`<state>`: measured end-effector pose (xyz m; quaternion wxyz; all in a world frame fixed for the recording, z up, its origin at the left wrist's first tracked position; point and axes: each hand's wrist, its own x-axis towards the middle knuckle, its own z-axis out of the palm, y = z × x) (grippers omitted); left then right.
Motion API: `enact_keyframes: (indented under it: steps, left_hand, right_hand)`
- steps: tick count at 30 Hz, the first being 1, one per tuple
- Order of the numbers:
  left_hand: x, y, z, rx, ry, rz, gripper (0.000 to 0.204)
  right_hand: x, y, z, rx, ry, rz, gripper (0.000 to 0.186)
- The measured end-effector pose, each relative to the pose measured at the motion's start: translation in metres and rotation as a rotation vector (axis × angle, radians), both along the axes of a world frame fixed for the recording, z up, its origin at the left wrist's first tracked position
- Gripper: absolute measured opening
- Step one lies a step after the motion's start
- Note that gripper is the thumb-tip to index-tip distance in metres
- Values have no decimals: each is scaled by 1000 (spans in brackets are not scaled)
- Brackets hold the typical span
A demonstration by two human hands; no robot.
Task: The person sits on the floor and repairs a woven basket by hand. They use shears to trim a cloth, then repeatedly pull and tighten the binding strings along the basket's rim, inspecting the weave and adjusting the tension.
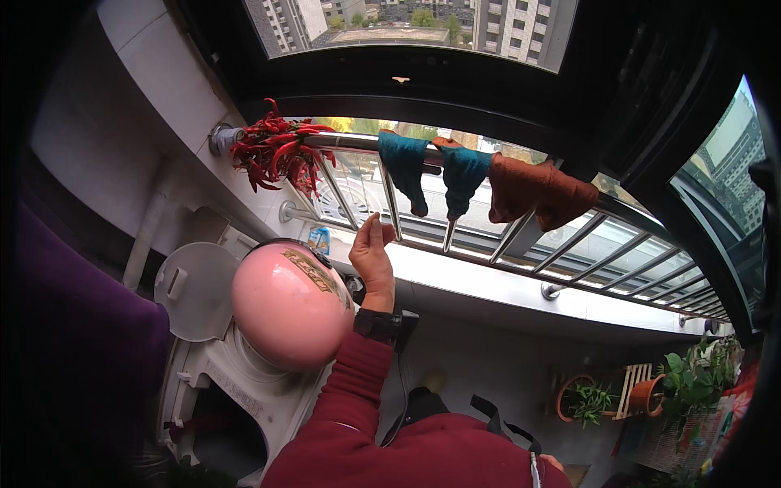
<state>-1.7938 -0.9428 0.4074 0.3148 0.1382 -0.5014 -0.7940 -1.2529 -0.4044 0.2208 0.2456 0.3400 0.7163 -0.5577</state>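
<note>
- Currently, one hand (373, 254) is raised at the centre of the frame, its red sleeve (346, 390) coming up from the lower edge. From the picture it is taken as the left hand; this is a judgement from where the sleeve enters the frame.
- Its fingers (376, 226) are drawn together at the tips, just below the metal railing (358, 143). Whether they pinch anything cannot be told.
- No second hand shows anywhere in the frame.
- Nearest to the fingertips hang two teal socks (407, 167), draped over the rail at upper centre, with a rust-brown cloth (537, 191) beside them to the right.
- Handling judgement: the socks look light, soft and limp. Take hold at the hanging toe end or at the fold over the rail; the fabric should not slip or break.
- A bunch of red chillies (277, 153) is tied to the rail at upper left, well apart from the hand.
- A pink helmet (289, 302) rests on a white appliance (244, 390) at lower left, just beside the forearm.
- Potted plants (691, 378) stand at lower right.
</note>
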Motion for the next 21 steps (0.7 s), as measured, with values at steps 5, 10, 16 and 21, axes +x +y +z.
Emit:
enact_keyframes:
  steps: [5, 10, 16, 21]
  left_hand:
    - [70, 47, -45, -145, -437, -717, 27]
    - [110, 113, -60, -622, -667, -1769, 26]
    - [134, 243, -22, -121, -530, -2149, 28]
    - [164, 366, 14, 363, -561, -2122, 34]
  right_hand:
    - [-37, -53, 71, 314, -55, 125, 25]
    - [-161, -125, 170, 543, 226, 295, 23]
    - [-239, -146, 231, 625, 650, 180, 18]
    - [-204, -92, 258, 604, 740, -228, 22]
